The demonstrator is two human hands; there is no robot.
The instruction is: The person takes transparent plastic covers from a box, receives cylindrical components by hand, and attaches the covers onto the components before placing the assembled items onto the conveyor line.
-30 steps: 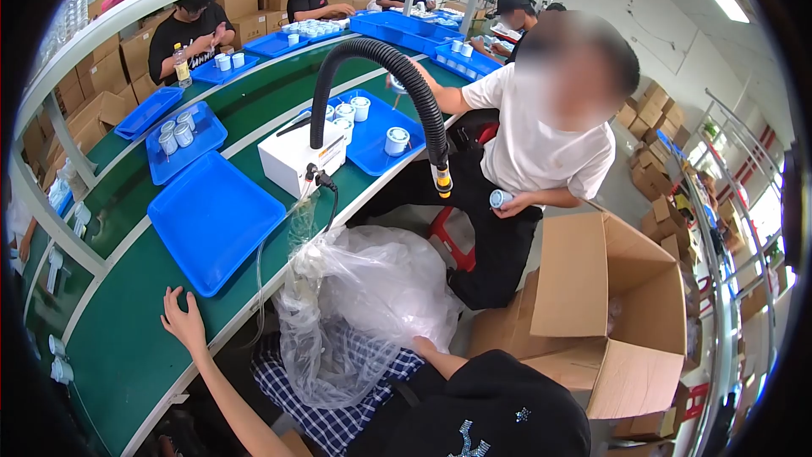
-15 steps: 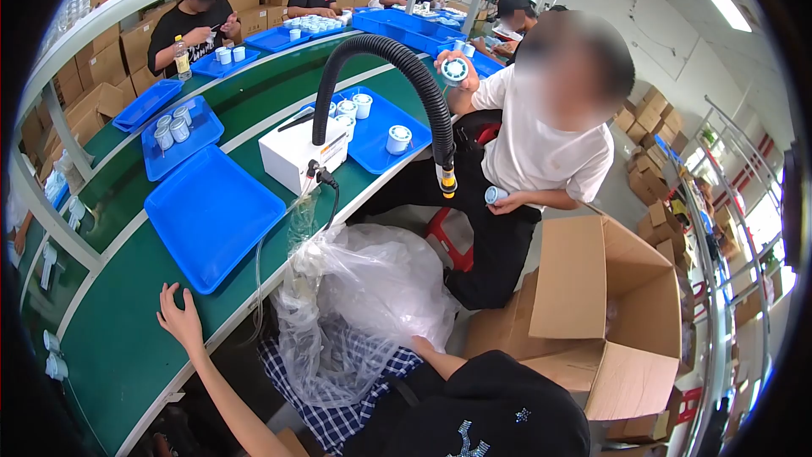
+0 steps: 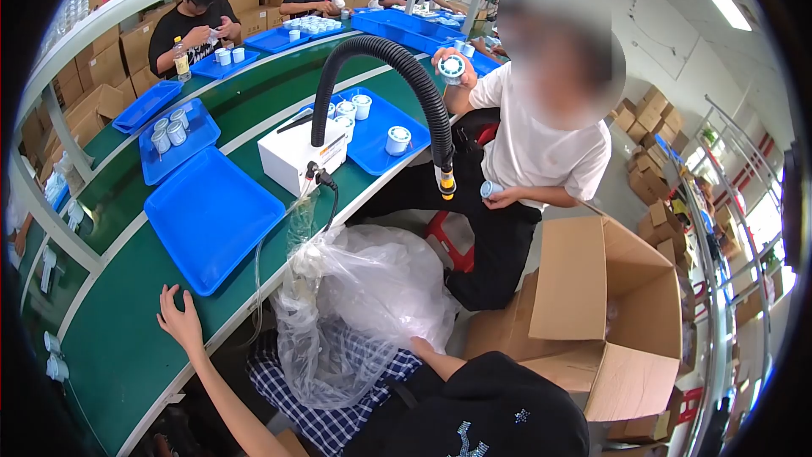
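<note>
My left hand (image 3: 179,322) lies on the edge of the green worktop (image 3: 110,334), fingers spread and holding nothing. Just beyond it is a bare blue tray (image 3: 213,220). My right hand (image 3: 425,350) is against a large clear plastic bag (image 3: 385,279) on my lap; its fingers are hidden by the plastic, so their grip does not show. Blue-and-white checked cloth (image 3: 313,398) shows beneath the bag.
A white box (image 3: 292,161) with a black hose (image 3: 381,42) stands on the worktop. Blue trays hold pale blue cups (image 3: 398,140). A co-worker in a white shirt (image 3: 541,135) holds one in each hand. An open carton (image 3: 584,313) stands at right.
My hands stay almost where they were. The checked cloth has shifted left. The co-worker in white has moved their head, and the cup in their lower hand has moved slightly left and up.
</note>
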